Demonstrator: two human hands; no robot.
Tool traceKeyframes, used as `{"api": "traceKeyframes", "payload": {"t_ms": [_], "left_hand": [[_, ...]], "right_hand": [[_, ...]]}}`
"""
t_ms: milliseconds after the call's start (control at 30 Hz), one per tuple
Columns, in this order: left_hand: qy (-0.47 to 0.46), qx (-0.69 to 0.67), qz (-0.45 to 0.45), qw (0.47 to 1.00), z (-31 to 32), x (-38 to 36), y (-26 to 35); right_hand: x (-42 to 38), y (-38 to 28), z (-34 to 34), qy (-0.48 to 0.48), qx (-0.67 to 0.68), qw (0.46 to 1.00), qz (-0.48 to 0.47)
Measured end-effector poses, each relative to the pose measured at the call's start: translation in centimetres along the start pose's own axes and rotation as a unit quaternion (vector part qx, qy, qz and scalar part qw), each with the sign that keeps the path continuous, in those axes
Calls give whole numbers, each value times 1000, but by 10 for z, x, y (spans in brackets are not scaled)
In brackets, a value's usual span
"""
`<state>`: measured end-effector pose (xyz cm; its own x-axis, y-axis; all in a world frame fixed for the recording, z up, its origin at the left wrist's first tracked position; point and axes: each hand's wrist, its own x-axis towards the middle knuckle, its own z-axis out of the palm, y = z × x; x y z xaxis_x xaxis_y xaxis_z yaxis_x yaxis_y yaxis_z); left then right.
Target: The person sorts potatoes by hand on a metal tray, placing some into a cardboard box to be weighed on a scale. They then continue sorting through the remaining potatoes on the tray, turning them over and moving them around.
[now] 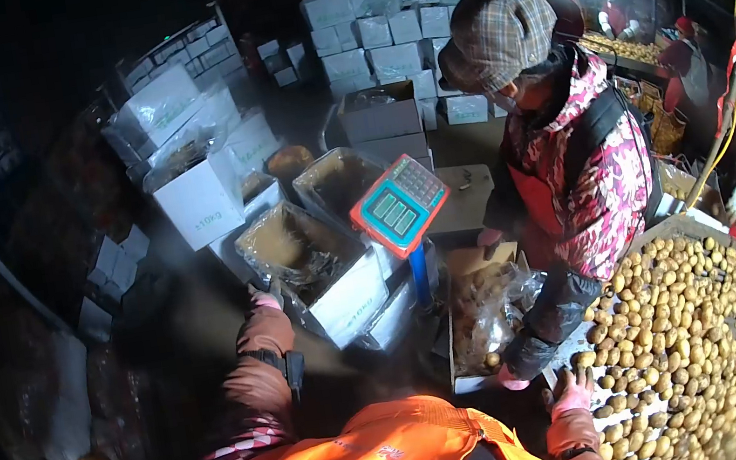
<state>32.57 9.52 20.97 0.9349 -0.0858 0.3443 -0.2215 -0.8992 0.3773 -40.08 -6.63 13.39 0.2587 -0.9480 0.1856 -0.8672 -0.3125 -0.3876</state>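
Note:
My left hand (265, 301) is stretched out to the near left side of an open white box (348, 308) lined with clear plastic. Its fingers are dark and small, and whether they grip the box edge cannot be made out. At the near left edge of the sorting table, my right hand (573, 392) has its fingers apart, beside loose potatoes (648, 313) and just below one potato (584, 359). No object shows in it. Between my arms, an open carton (484, 317) holds potatoes and crumpled clear plastic.
A scale display (399, 205) stands on a blue post beside the boxes. A co-worker (581, 172) in a plaid cap leans over the carton, close to my right hand. Stacked white boxes (394, 61) stand behind; other people are at the right.

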Motion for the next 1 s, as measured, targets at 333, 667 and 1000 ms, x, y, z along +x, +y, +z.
{"api": "traceKeyframes", "payload": {"t_ms": [333, 667, 1000], "left_hand": [[-107, 254, 241, 931, -70, -63, 56], [-165, 27, 185, 968, -149, -167, -40], [-267, -254, 3, 930, -221, -250, -112]], "right_hand": [[6, -19, -16, -24, -14, 999, 22], [5, -1, -1, -16, 21, 1000, 5], [9, -6, -16, -72, 37, 997, 17]]}}
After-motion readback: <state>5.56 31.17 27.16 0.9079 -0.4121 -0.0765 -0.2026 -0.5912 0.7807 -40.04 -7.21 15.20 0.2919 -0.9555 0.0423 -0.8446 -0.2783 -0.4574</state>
